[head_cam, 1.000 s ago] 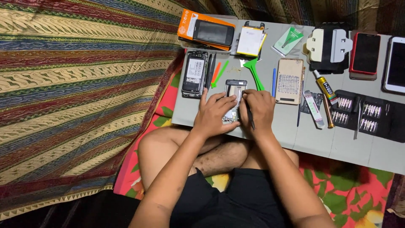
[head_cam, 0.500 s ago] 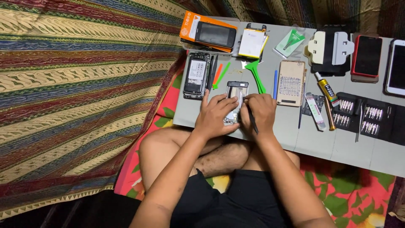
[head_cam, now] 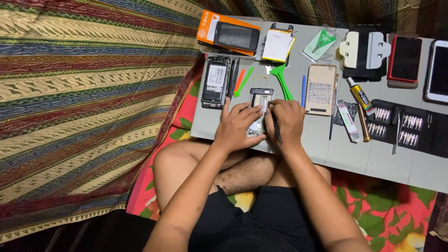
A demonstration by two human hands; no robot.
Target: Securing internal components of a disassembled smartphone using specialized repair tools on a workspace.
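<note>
Working on the opened phone on the bench: left hand steadies it, right hand grips a thin tool; next needs careful prying.

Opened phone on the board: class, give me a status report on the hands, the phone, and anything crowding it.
Left hand steadying opened phone. Right hand holding thin dark tool at it. Green pry tool close beside; second open phone to the left.

I am sitting cross-legged at home, working a makeshift phone-repair bench: a grey board lying over my lap, striped blanket beside me, opened phones, a bit set, glue tube and pry tool lying about.
</note>
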